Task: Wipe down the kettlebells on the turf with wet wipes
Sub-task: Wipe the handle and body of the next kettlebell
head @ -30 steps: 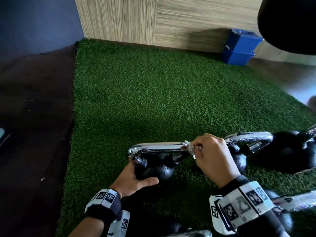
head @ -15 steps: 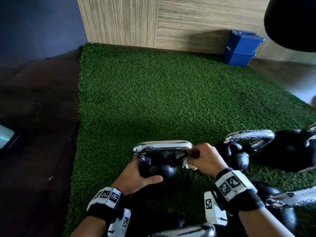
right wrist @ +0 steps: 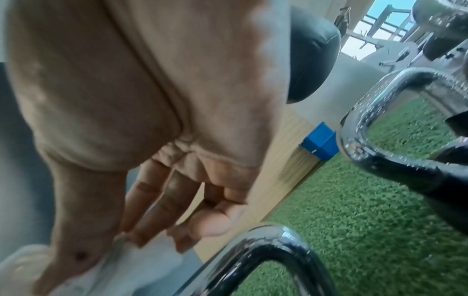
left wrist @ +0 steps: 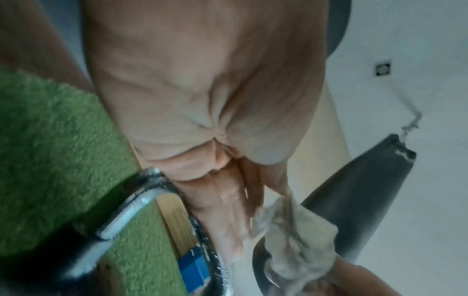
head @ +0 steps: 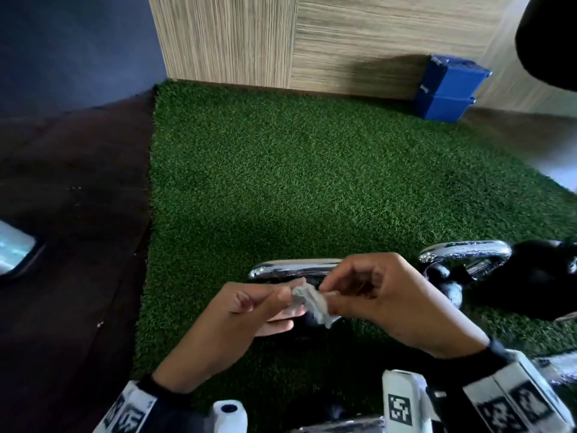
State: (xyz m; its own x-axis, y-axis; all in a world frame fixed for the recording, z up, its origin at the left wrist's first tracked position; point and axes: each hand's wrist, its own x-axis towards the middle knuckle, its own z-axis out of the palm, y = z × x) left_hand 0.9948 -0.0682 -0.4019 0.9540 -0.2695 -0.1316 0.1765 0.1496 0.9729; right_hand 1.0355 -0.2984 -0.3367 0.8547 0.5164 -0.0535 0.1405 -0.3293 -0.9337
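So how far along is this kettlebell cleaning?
Hard to call any kettlebell finished; droplets on the chrome handle of the one on the right suggest it was wiped. In hand: both the left hand and right hand pinch a crumpled wet wipe above the nearest kettlebell's handle, apparently refolding it. Left: the black bells on the turf.

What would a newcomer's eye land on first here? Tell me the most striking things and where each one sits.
First, the two hands meeting low in the middle of the head view: the left hand and the right hand both pinch a crumpled wet wipe between them. Just behind them a chrome kettlebell handle shines on the green turf, with a second kettlebell to the right. Far off, stacked blue boxes stand against the wooden wall.
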